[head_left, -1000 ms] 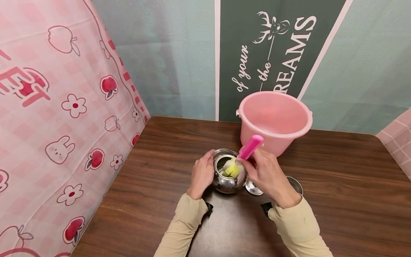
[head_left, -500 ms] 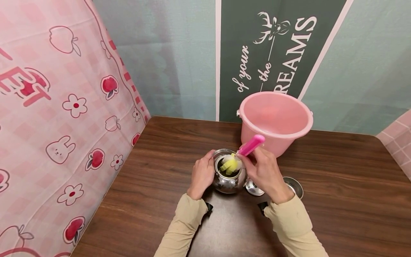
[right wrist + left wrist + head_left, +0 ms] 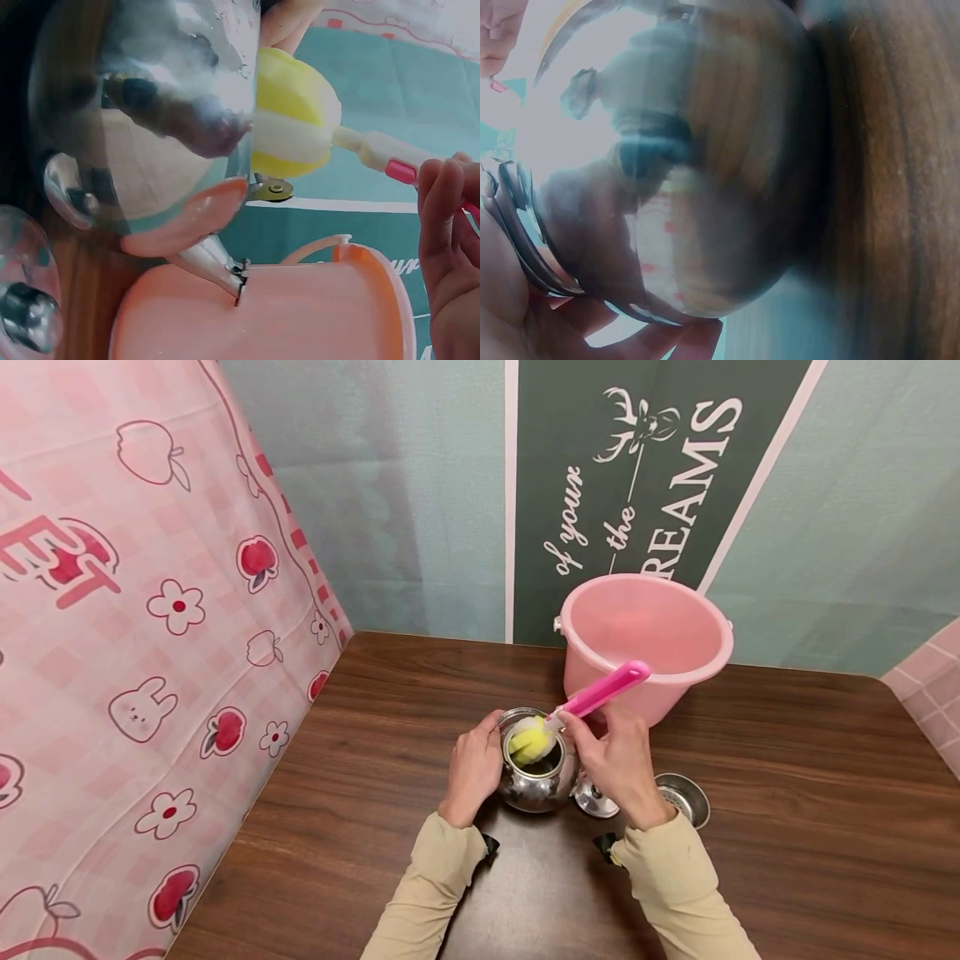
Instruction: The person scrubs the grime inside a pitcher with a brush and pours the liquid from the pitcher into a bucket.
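Observation:
A round, shiny steel teapot (image 3: 534,789) stands lidless on the table. My left hand (image 3: 474,768) grips it from the left side, with the fingers reaching behind it near the metal handle (image 3: 525,240) in the left wrist view. Between thumb and fingers, my right hand (image 3: 618,760) pinches a sponge brush by its pink handle (image 3: 607,687), which slants up to the right. The brush's yellow and white sponge head (image 3: 296,112) sits at the pot's mouth, partly inside it. In the right wrist view the spout (image 3: 210,266) points away toward the bucket.
A pink bucket (image 3: 645,627) stands behind the right hand at the table's back edge. The pot's lid (image 3: 595,797) lies just right of the pot. Farther right is a small metal strainer (image 3: 686,797), partly behind the right wrist. Printed cloths hang at the back and left.
The brush handle has tipped lower toward the right, and its sponge head has shifted left and up in the pot's mouth. My right forearm moved slightly left. The left hand and pot stayed put.

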A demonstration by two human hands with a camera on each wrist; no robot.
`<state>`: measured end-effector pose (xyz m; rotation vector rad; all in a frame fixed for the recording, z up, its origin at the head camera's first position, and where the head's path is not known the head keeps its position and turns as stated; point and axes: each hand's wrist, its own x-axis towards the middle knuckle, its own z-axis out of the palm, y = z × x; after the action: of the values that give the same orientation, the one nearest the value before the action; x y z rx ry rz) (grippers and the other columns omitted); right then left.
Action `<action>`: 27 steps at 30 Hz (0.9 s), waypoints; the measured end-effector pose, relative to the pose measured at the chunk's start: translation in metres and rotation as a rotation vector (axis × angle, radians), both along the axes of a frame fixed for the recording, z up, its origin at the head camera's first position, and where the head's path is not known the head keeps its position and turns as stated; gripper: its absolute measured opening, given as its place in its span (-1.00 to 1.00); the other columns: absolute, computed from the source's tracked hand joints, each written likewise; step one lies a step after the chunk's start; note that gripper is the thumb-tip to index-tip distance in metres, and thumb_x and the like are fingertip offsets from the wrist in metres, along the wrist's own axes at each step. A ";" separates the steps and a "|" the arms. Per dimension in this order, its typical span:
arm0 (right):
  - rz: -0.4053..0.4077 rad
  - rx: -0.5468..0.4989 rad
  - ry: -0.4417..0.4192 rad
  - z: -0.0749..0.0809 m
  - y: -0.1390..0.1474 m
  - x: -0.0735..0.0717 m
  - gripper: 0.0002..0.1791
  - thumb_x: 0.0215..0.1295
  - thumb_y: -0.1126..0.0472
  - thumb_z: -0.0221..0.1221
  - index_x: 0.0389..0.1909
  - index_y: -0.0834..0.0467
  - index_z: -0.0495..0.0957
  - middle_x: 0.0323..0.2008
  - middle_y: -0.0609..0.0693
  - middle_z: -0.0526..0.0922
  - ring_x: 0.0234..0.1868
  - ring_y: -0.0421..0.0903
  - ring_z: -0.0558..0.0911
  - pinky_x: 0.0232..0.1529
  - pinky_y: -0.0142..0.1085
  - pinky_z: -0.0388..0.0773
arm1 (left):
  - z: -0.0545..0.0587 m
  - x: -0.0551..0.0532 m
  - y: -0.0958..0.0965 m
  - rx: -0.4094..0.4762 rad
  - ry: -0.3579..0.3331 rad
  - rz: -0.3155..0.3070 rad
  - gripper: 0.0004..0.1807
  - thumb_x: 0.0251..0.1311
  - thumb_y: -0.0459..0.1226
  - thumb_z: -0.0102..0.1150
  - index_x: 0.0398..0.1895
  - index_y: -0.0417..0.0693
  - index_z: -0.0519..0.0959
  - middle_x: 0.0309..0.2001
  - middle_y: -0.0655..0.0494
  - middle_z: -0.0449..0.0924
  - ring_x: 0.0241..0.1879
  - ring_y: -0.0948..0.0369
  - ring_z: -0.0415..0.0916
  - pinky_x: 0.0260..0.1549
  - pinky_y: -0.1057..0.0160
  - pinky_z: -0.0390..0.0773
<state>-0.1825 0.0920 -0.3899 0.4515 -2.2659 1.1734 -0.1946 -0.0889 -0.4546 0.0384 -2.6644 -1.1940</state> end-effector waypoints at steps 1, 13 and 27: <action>-0.006 -0.008 -0.022 0.000 0.000 0.000 -0.83 0.12 0.30 0.34 -0.25 0.18 0.63 -0.50 0.00 0.71 -0.47 -0.29 0.61 -0.41 -0.59 0.41 | 0.000 0.000 0.000 0.001 0.000 0.002 -0.58 0.38 -0.26 -0.20 0.18 0.09 0.56 0.06 -0.02 0.65 -0.02 -0.12 0.62 -0.10 -0.13 0.53; 0.046 -0.066 -0.208 0.003 -0.001 0.000 -0.82 0.21 0.23 0.29 -0.17 0.14 0.61 -0.54 0.00 0.66 -0.55 -0.29 0.54 -0.56 -0.44 0.43 | -0.001 0.001 0.003 0.021 -0.009 0.015 -0.59 0.42 -0.21 -0.24 0.17 0.04 0.56 0.05 -0.07 0.65 -0.03 -0.12 0.62 -0.10 -0.14 0.53; 0.121 -0.151 -0.320 0.002 -0.001 -0.011 -0.69 0.32 0.23 0.19 0.03 0.22 0.45 -0.43 0.17 0.63 -0.60 -0.17 0.53 -0.65 -0.36 0.46 | 0.000 0.002 0.004 0.029 -0.027 0.038 -0.59 0.43 -0.20 -0.25 0.17 0.07 0.56 0.05 -0.06 0.65 -0.04 -0.12 0.62 -0.11 -0.14 0.54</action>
<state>-0.1933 0.0910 -0.3881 0.3672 -2.4182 1.5615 -0.1930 -0.0850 -0.4547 0.1102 -2.6574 -1.2292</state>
